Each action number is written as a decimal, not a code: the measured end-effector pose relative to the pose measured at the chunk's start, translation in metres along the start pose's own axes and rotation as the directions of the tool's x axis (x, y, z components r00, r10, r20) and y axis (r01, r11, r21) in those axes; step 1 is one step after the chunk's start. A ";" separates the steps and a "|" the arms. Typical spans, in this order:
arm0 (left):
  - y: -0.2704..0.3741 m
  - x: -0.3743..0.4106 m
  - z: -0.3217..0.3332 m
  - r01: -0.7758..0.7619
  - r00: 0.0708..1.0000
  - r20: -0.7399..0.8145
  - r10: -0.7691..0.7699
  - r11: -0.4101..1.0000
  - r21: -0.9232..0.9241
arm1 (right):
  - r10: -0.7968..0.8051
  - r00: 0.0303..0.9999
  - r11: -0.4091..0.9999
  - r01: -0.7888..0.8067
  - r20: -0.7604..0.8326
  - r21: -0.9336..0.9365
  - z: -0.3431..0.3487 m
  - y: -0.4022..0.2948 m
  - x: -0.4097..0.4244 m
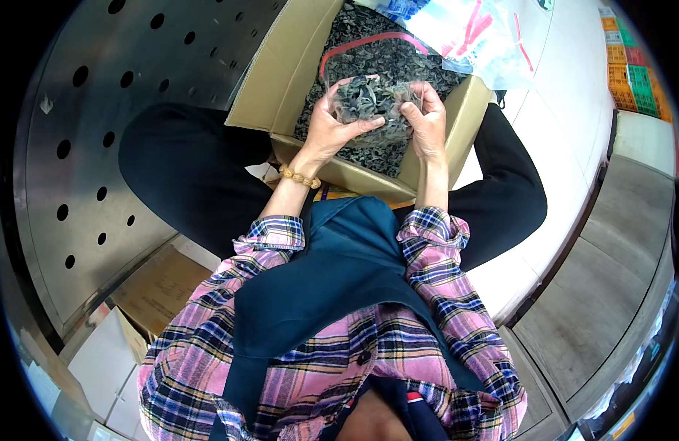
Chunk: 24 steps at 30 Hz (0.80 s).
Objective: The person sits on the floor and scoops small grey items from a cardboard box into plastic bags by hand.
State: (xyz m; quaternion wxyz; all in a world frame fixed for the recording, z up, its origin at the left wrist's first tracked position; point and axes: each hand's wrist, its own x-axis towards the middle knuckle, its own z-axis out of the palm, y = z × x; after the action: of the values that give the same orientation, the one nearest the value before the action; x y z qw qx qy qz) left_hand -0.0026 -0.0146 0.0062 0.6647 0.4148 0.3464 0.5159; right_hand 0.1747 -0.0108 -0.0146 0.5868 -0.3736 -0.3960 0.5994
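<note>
Between my two hands is a clear plastic bag (367,102) with a red strip along its mouth, holding dark, curled dried pieces that look like wood ear fungus. My left hand (334,121), with a beaded bracelet (299,176) at its wrist, grips the bag's left side, the thumb across its front. On the right side my right hand (426,118) pinches the bag between thumb and fingers. Both hands are over an open cardboard box (284,60) filled with the same dried pieces (361,30). The fingertips behind the bag are partly hidden.
Clear plastic bags with red strips (482,38) lie at the box's upper right edge. A perforated metal panel (91,110) stands at left, a brown carton (157,286) at lower left. Wood-look panels (587,264) run along the right, with coloured crates (626,71) beyond. My bent legs flank the box.
</note>
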 end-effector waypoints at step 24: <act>-0.010 0.005 -0.006 -0.039 0.989 -0.133 0.056 0.991 0.127 | 0.167 0.970 0.986 -0.163 -0.178 0.038 -0.006 0.017 0.000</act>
State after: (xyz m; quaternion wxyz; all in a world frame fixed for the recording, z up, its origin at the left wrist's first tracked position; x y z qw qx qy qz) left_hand -0.0024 -0.0098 -0.0056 0.6000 0.4269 0.4123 0.5363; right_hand 0.1738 -0.0104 -0.0323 0.5726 -0.4512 -0.3019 0.6143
